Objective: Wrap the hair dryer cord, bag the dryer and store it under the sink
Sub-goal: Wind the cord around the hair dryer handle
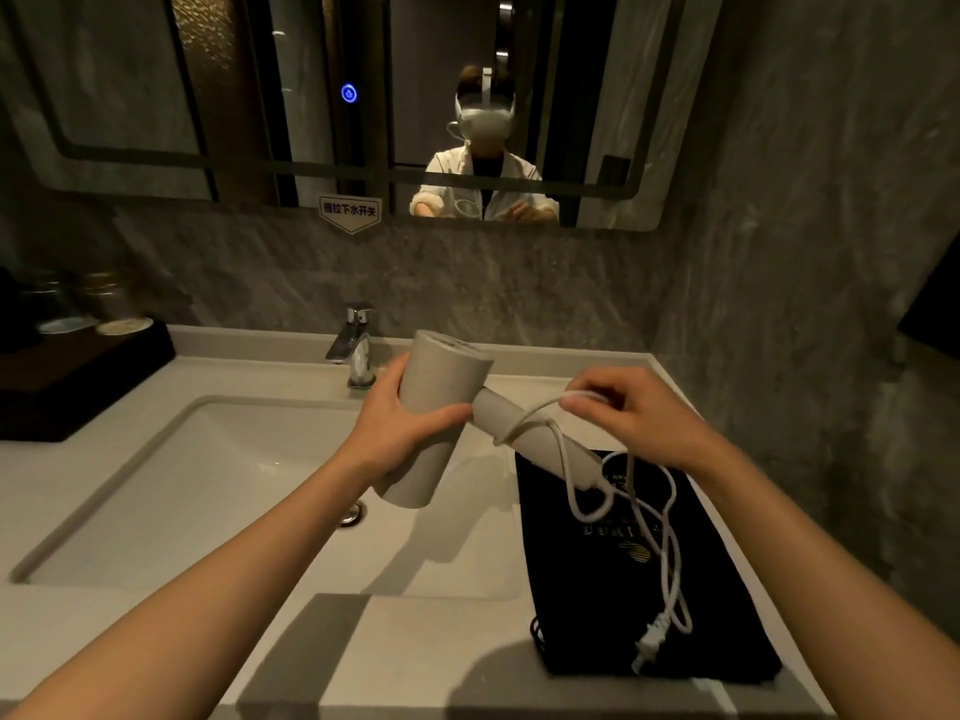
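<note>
A pale grey hair dryer (439,402) is held above the right side of the sink basin (218,491). My left hand (400,423) grips its barrel. The handle (530,433) points right and down, with one loop of white cord around it. My right hand (628,413) pinches the white cord (639,517) just above the handle. The rest of the cord hangs in loose loops over a flat black drawstring bag (623,579) on the counter, and the plug (649,646) lies on the bag's near end.
A chrome faucet (356,350) stands behind the dryer. A dark tray (67,376) with glasses and small dishes sits at the far left of the white counter (415,662). A mirror (363,96) hangs above, and a grey stone wall closes in on the right.
</note>
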